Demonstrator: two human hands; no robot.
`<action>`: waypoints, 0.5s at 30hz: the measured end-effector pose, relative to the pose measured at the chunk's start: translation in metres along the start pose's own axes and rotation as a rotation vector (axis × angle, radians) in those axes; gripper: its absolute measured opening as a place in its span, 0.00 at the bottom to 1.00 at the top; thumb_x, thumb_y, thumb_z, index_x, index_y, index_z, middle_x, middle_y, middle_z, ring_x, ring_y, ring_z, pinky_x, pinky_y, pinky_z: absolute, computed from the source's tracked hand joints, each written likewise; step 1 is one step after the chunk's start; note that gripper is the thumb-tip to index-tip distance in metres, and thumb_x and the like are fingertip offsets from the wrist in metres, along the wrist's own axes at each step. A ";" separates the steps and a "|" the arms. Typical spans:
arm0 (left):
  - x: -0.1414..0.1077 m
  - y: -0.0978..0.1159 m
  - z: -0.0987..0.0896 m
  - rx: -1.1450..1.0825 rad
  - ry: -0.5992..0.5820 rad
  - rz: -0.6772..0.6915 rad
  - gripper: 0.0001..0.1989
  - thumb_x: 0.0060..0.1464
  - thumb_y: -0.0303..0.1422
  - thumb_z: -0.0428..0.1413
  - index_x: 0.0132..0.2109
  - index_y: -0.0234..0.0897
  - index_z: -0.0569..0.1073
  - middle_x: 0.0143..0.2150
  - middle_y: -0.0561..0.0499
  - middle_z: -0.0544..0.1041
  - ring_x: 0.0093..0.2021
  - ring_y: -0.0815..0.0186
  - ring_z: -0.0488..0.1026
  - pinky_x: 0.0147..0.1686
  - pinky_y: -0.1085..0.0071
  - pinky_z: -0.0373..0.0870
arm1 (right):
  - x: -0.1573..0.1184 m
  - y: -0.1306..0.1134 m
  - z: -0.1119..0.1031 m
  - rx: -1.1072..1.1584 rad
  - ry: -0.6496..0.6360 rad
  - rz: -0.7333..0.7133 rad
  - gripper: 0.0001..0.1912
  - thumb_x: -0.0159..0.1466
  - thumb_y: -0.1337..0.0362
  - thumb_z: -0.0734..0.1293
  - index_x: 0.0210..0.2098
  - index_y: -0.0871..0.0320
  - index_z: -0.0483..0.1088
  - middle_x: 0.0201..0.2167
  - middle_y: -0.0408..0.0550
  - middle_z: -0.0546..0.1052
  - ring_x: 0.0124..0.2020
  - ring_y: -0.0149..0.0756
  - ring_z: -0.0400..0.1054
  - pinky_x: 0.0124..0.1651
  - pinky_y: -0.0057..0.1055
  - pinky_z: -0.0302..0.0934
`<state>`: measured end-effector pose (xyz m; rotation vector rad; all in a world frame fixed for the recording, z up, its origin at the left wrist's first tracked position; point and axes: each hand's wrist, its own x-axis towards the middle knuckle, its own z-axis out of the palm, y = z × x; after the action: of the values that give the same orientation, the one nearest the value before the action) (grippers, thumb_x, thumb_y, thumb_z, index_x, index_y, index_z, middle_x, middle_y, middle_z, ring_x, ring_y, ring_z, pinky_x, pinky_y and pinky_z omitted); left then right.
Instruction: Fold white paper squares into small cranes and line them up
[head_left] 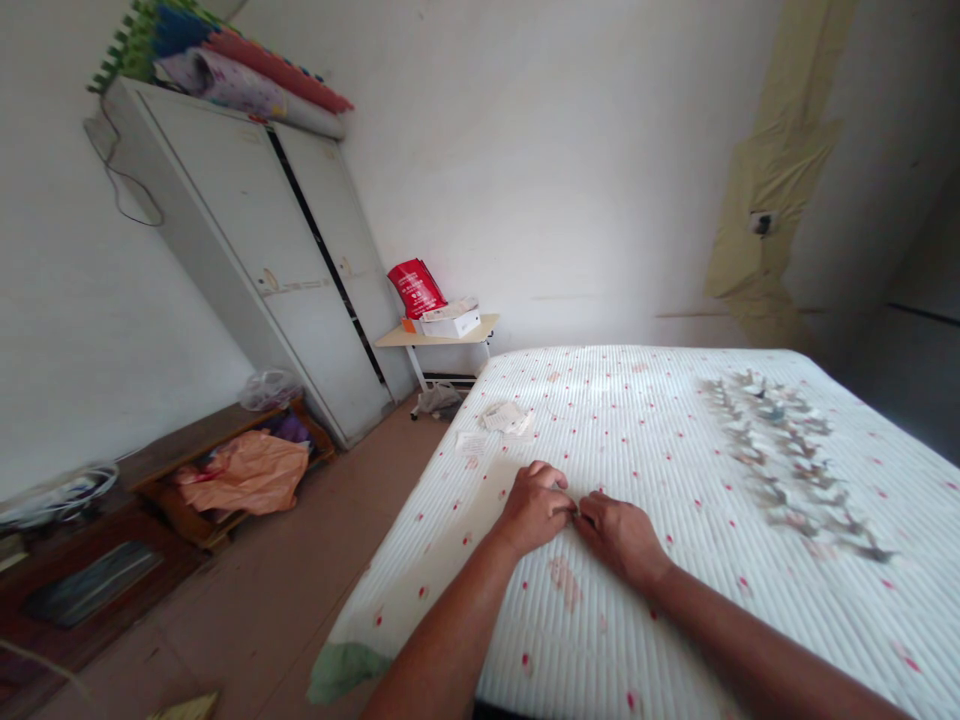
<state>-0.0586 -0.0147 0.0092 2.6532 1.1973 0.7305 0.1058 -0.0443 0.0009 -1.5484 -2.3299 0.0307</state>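
A white-walled bedroom is filling the view, with a wide bed under a white quilted cover dotted with red [675, 440] taking up the right half. On that cover the left hand [534, 508] and right hand [621, 535] are resting close together, their fingertips meeting and pinching a small pale scrap of folded paper [576, 510]; the grip of each hand is nearly closed on it, though the piece itself is mostly hidden between the fingers. Just beyond the hands, near the bed's far left edge, a small heap of loose paper slips [504, 417] is lying. Well apart to the right, a long band of small folded grey-and-white paper figures [787, 455] is stretching across the cover. Beyond the bed, a small beige side counter [439, 338] is carrying a red bag [416, 287], beside a tall white wardrobe [262, 260].
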 end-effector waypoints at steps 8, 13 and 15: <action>0.002 0.003 -0.002 0.003 -0.049 -0.007 0.05 0.46 0.29 0.57 0.32 0.43 0.76 0.40 0.52 0.71 0.46 0.64 0.61 0.46 0.66 0.56 | 0.000 -0.001 -0.001 0.012 -0.004 0.007 0.11 0.62 0.66 0.57 0.28 0.59 0.70 0.26 0.46 0.74 0.25 0.30 0.68 0.25 0.25 0.47; 0.003 0.002 -0.002 0.002 -0.057 -0.001 0.05 0.47 0.30 0.56 0.32 0.43 0.76 0.38 0.53 0.72 0.46 0.65 0.61 0.46 0.66 0.56 | 0.000 0.001 0.002 0.022 0.004 -0.004 0.11 0.61 0.66 0.58 0.27 0.59 0.69 0.26 0.46 0.74 0.26 0.30 0.68 0.26 0.25 0.47; 0.003 0.001 -0.001 -0.003 -0.060 -0.003 0.04 0.47 0.30 0.56 0.32 0.42 0.76 0.38 0.53 0.72 0.45 0.65 0.61 0.46 0.66 0.56 | 0.000 0.001 0.003 0.025 0.014 -0.003 0.11 0.61 0.66 0.58 0.26 0.59 0.69 0.26 0.46 0.74 0.26 0.30 0.68 0.26 0.26 0.47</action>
<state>-0.0569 -0.0130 0.0118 2.6507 1.1835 0.6468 0.1064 -0.0434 -0.0021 -1.5289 -2.3120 0.0481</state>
